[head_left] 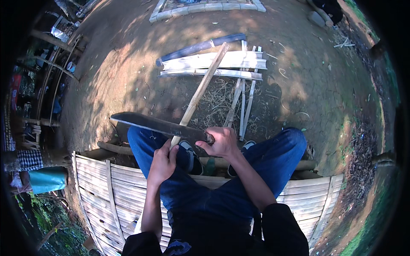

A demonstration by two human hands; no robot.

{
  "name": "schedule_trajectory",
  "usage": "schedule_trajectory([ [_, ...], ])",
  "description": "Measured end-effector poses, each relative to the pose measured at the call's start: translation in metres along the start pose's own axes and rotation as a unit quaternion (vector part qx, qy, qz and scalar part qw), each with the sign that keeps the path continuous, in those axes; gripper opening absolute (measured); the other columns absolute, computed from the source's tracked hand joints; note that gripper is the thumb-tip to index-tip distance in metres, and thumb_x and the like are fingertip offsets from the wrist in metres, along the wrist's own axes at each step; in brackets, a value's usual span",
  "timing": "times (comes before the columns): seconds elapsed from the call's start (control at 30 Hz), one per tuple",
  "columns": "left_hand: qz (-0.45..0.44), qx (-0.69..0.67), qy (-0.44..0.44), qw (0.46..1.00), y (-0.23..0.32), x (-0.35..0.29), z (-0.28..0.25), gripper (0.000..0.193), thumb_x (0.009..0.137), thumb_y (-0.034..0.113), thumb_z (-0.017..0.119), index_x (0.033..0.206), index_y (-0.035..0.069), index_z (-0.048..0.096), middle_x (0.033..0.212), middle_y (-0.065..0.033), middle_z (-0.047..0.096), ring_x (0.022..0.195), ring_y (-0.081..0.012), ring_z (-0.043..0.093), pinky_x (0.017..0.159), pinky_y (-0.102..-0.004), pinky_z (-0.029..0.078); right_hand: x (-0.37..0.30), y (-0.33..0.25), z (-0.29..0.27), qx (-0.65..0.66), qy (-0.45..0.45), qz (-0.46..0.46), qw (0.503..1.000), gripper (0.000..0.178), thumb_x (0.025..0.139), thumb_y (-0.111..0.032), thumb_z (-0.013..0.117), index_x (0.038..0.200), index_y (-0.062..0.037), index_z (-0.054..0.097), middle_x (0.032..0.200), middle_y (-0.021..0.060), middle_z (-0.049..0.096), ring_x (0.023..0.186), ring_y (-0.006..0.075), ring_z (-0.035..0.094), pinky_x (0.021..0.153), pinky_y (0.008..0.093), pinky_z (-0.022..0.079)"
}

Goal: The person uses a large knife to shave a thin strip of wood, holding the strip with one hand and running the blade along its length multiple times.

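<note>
My left hand (162, 163) is closed round the near end of a long pale bamboo strip (200, 91), which slants away from me up to the right. In my right hand (222, 141) is the handle of a machete (158, 124). Its dark, broad blade points left and lies across the strip just beyond my left fingers; whether it is biting into the wood I cannot tell. Past my feet, split bamboo halves (213, 60) with pale insides rest on the ground, with a dark round bamboo pole (200, 49) behind them. Thin bamboo strips (243, 106) lie beside the shavings.
I sit on a bamboo slat bench (128, 187), knees apart. Curly shavings (215, 98) litter the dirt in front. A block-edged square (209, 7) is at the far side. Wooden rails (51, 64) and hanging cloths (47, 179) stand on the left; dry leaves (361, 179) line the right.
</note>
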State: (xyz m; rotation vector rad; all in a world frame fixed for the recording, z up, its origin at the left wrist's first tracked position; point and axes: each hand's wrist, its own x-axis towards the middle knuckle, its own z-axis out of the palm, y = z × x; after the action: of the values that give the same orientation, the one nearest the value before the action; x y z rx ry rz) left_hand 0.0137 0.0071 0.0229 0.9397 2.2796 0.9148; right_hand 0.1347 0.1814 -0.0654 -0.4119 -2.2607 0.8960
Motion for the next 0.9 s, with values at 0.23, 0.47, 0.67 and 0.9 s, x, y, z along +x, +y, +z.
schedule_trajectory([
  [0.23,0.076,0.058,0.043,0.994,0.008,-0.011,0.001,0.019,0.097,0.011,0.055,0.085,-0.004,0.054,0.066,-0.0281,0.056,0.068,-0.0476,0.059,0.056,-0.0479,0.043,0.001,0.009,-0.008,-0.07,0.027,-0.082,0.994,0.057,0.075,-0.061,0.072,0.059,-0.0086,0.057,0.054,0.0052,0.058,0.047,0.0248,0.06,0.044,0.0354,0.046],
  [0.47,0.029,0.072,0.027,0.997,0.009,-0.012,-0.011,0.022,0.098,0.012,0.055,0.082,-0.003,0.051,0.063,-0.0281,0.054,0.069,-0.0486,0.058,0.054,-0.0495,0.041,0.005,0.01,-0.001,-0.043,0.003,0.052,0.998,0.058,0.079,-0.059,0.07,0.058,-0.0075,0.055,0.051,0.008,0.055,0.048,0.0298,0.06,0.047,0.0389,0.048],
  [0.67,0.016,0.074,-0.005,0.997,0.003,-0.021,-0.006,0.022,0.098,0.011,0.054,0.082,-0.004,0.051,0.062,-0.0269,0.054,0.065,-0.0474,0.059,0.051,-0.0462,0.041,-0.001,0.043,0.004,-0.022,-0.011,0.15,0.988,0.056,0.082,-0.057,0.068,0.061,-0.0059,0.06,0.049,0.0094,0.056,0.044,0.0322,0.059,0.045,0.04,0.048],
  [0.9,0.018,0.03,-0.021,0.999,-0.012,-0.026,-0.002,0.022,0.098,0.012,0.053,0.082,-0.003,0.051,0.062,-0.0242,0.053,0.065,-0.045,0.06,0.053,-0.0431,0.041,-0.003,0.007,0.009,-0.095,-0.016,-0.033,0.995,0.058,0.08,-0.06,0.067,0.064,-0.0044,0.063,0.053,0.0098,0.059,0.051,0.0315,0.063,0.048,0.0385,0.049],
])
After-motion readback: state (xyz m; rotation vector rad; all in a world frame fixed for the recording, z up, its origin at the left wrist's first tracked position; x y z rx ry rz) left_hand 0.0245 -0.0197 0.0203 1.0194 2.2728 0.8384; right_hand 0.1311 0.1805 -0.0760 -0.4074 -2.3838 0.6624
